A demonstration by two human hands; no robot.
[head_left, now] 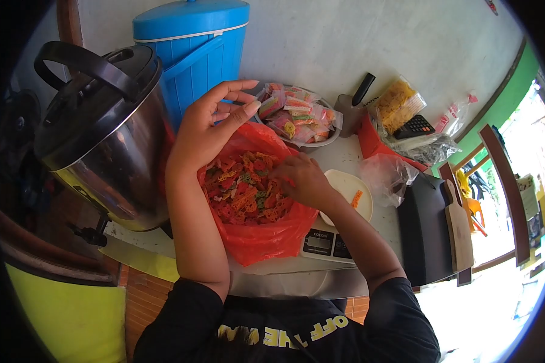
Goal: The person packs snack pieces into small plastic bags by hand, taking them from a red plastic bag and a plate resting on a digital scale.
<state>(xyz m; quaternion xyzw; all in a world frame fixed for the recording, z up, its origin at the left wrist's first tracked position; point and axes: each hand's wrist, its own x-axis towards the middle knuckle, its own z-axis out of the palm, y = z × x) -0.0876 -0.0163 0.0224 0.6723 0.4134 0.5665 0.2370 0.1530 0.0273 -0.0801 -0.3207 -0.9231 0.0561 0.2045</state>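
Coloured lacy snack pieces (245,190), orange, red and green, fill a red plastic bag (248,242) that stands open on the table. My left hand (215,124) is raised over the bag's far left edge, fingers apart and curved, holding nothing. Inside the bag's right side, my right hand (303,178) reaches into the pieces with bent fingers; its fingertips are partly hidden. Right of the bag, a white plate (339,181) rests on a kitchen scale (321,243), with one orange piece (356,199) on it. Behind the bag, a metal bowl (330,140) holds wrapped packets (300,112).
A large steel container (115,145) with a black lid and a blue cooler (194,60) stand at the left. To the right are a red box (369,139) with a yellow packet (399,106) and calculator (415,127), a clear bag (387,178) and a wooden board (457,224).
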